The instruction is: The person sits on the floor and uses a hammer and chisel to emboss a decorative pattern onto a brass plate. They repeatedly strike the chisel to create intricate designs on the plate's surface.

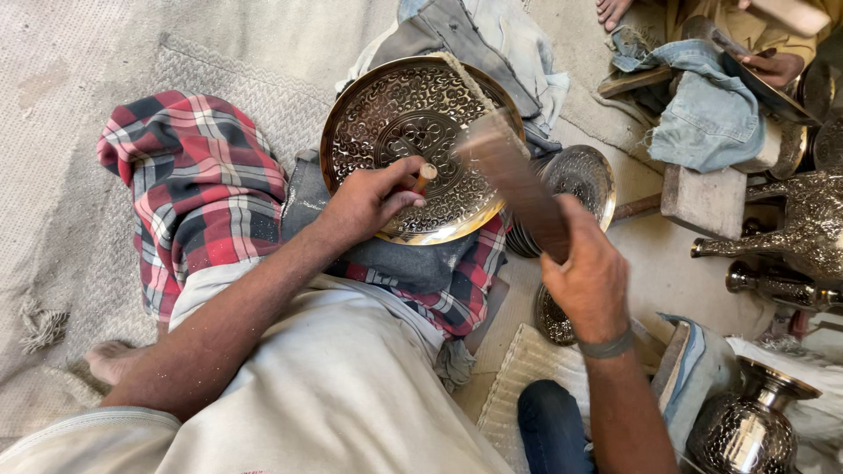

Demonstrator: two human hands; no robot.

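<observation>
Grey floor matting [79, 132] lies beneath; left hand [369, 200] fingers pinch a small chisel [425, 175] against the engraved brass plate [413, 145], right hand [590, 279] fingers wrapped around a blurred wooden mallet [514, 180].

A red, white and black plaid cloth [198, 189] lies bunched at the left on a pale woven mat [105, 79] that covers the floor. At the far middle a grey and light blue garment [492, 39] is heaped. Right of it, a faded denim rag [707, 110] drapes over a wooden block [702, 200]. At the far right, another person's hand [773, 66] rests on a dark round metal piece [773, 92]. A silvery engraved figure with a spout [803, 228] stands at the right edge. Near the right corner sits an engraved metal vase [746, 426]. A small stack of engraved dishes [584, 175] lies in the middle.
</observation>
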